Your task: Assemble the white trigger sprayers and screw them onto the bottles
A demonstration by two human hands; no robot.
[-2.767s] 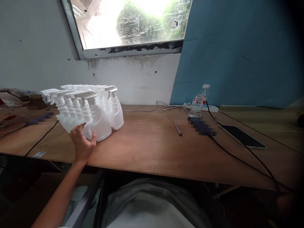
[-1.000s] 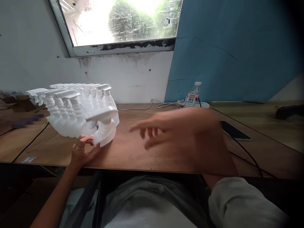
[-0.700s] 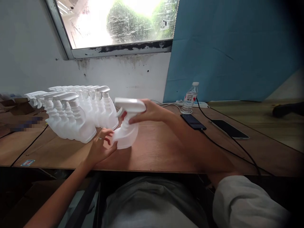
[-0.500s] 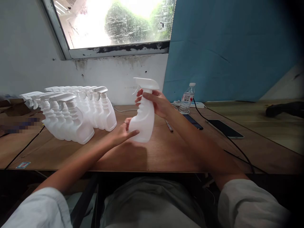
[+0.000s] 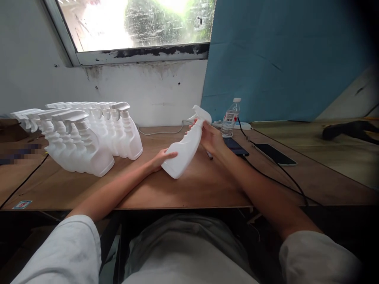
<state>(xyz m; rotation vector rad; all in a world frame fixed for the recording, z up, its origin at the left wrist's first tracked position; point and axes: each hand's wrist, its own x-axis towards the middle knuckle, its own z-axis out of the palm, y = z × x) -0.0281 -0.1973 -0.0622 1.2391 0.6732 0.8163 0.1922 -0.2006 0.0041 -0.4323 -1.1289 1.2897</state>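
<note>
A white spray bottle (image 5: 185,152) is held in both hands above the table, tilted with its trigger head up to the right. My left hand (image 5: 163,158) is closed around the lower body, its thumb across the near face. At the neck, just under the trigger head, my right hand (image 5: 211,136) grips the bottle; some of its fingers are hidden behind it. To the left, several matching spray bottles (image 5: 102,157) stand upright in two close rows, trigger heads pointing left.
A clear water bottle (image 5: 230,120) stands at the back right by the blue sheet (image 5: 281,59). Near it lie a dark phone (image 5: 235,146), a second phone (image 5: 275,154), a pen (image 5: 209,155) and black cables. The wooden table's (image 5: 177,197) front edge is close to my body.
Both hands have tilted the spray bottle from nearly upright, its head swinging right and slightly down. The standing bottles keep their places while the view has shifted a little.
</note>
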